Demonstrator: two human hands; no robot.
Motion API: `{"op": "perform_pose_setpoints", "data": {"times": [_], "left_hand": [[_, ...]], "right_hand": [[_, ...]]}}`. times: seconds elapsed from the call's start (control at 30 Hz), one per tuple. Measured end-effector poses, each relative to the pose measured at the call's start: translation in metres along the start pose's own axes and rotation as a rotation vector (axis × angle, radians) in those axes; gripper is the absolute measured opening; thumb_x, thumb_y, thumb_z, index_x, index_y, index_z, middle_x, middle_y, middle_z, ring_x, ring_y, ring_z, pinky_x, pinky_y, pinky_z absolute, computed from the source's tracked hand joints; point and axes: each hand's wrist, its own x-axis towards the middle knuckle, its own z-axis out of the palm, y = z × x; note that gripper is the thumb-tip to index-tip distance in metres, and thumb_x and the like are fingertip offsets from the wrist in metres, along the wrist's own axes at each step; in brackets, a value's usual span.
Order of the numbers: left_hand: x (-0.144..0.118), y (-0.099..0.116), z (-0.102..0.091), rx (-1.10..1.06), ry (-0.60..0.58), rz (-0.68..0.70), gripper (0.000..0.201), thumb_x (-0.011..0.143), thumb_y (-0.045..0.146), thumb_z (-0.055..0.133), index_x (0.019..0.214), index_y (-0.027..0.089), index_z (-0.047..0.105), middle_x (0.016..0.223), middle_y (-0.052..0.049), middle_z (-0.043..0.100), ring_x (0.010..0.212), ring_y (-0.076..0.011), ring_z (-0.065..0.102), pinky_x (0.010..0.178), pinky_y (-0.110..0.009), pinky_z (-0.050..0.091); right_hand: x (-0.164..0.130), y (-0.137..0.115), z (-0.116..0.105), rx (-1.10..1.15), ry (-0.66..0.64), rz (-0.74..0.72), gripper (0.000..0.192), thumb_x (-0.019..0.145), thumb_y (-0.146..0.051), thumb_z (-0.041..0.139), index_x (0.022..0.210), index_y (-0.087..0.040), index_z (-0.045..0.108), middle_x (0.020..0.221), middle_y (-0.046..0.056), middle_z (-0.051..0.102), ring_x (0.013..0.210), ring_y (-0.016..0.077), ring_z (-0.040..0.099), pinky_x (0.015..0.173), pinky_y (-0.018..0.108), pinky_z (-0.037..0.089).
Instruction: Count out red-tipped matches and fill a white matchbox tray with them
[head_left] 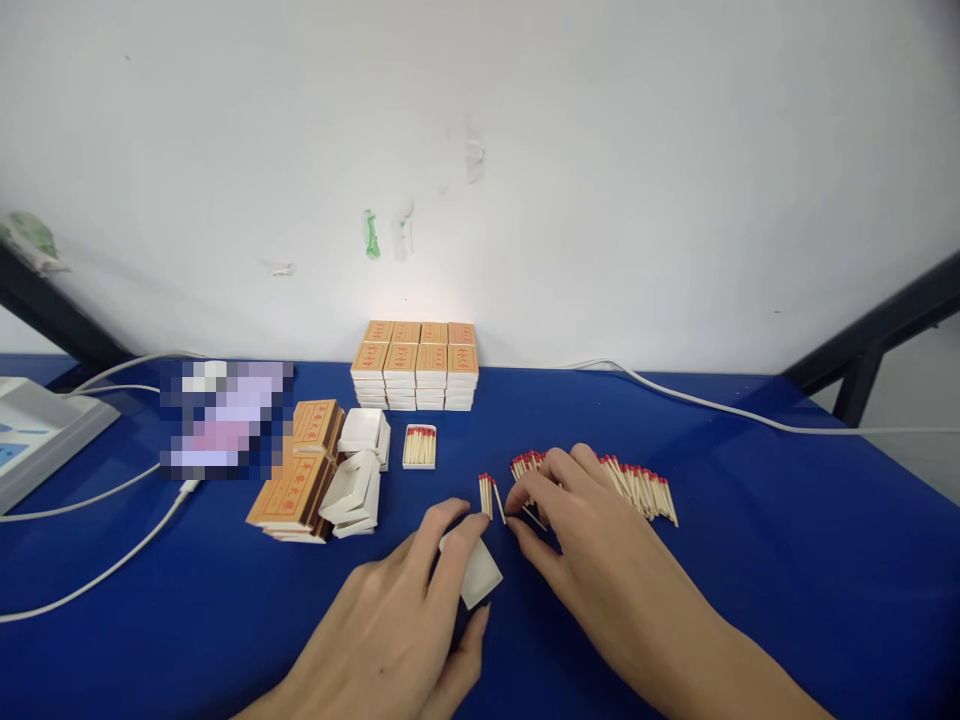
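One tray (419, 446) sits filled at twelve o'clock. Left hand (409, 625) pinches an empty white tray (476, 573); right hand (581, 530), fingers spread, gathers loose matches (637, 490) on the counter (787, 560). Plenty left.

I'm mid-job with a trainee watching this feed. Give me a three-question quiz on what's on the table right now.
1. True or false: the left hand rests on a small white tray lying on the blue table.
2. Which hand is on the pile of loose matches?
A. left hand
B. right hand
C. neither
3. Fill in: the open tray of matches lies just in front of the stacked ______ by the wall.

Key
1. True.
2. B: its fingers touch the red-tipped sticks.
3. Matchboxes.
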Motion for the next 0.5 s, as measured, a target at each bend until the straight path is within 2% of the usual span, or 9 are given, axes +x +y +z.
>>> {"op": "perform_pose_setpoints", "data": {"times": [0.3, 0.5], "left_hand": [[-0.0003, 0.0000, 0.0014, 0.000, 0.003, 0.013, 0.060, 0.100, 0.019, 0.052, 0.158, 0.017, 0.038, 0.155, -0.019, 0.061, 0.078, -0.0241, 0.080, 0.067, -0.043, 0.073], [-0.0009, 0.0001, 0.0020, 0.023, 0.002, 0.006, 0.061, 0.100, 0.020, 0.054, 0.159, 0.018, 0.038, 0.156, -0.019, 0.061, 0.079, -0.0246, 0.080, 0.065, -0.043, 0.073]], "right_hand": [[-0.0009, 0.0010, -0.0042, 0.068, -0.058, 0.003, 0.017, 0.100, -0.007, 0.066, 0.095, -0.023, 0.068, 0.102, 0.007, 0.064, 0.097, 0.0295, 0.055, 0.082, 0.050, 0.053], [0.0010, 0.0040, -0.0012, 0.056, -0.044, -0.005, 0.018, 0.103, -0.008, 0.062, 0.095, -0.023, 0.069, 0.101, 0.007, 0.065, 0.097, 0.0298, 0.055, 0.084, 0.051, 0.052]]}}
